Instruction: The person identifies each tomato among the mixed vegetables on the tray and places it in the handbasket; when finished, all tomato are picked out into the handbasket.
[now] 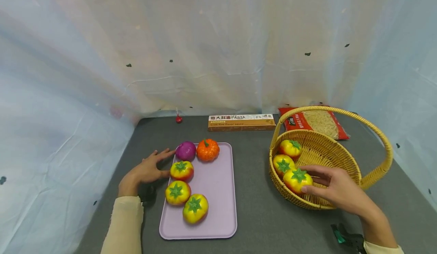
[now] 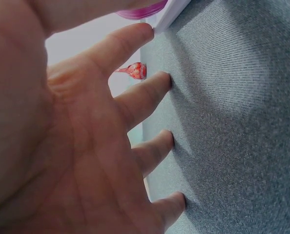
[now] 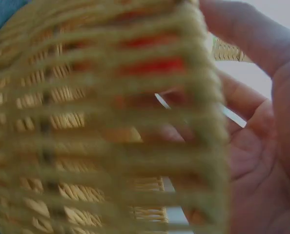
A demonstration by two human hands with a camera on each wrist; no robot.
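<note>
My right hand (image 1: 336, 189) reaches over the near rim of a yellow wicker basket (image 1: 319, 142), thumb and fingers around a yellow-and-red tomato (image 1: 297, 180). Two similar tomatoes (image 1: 284, 164) lie beside it in the basket. In the right wrist view, the woven side (image 3: 101, 122) hides most of the fingers. On the left, my left hand (image 1: 148, 168) lies spread at the edge of a lilac tray (image 1: 220, 197), fingertips down on the grey cloth. Along the tray's left half are a purple onion (image 1: 186, 151), an orange pumpkin (image 1: 208, 150) and three tomatoes (image 1: 182, 171).
At the back of the table stand a pasta box (image 1: 241, 123) and, behind the basket, a red bag of noodles (image 1: 319, 124). A small red ornament (image 1: 179, 119) sits at the back left. The basket's tall handle (image 1: 370, 125) arches over its opening. Pale sheeting surrounds the table.
</note>
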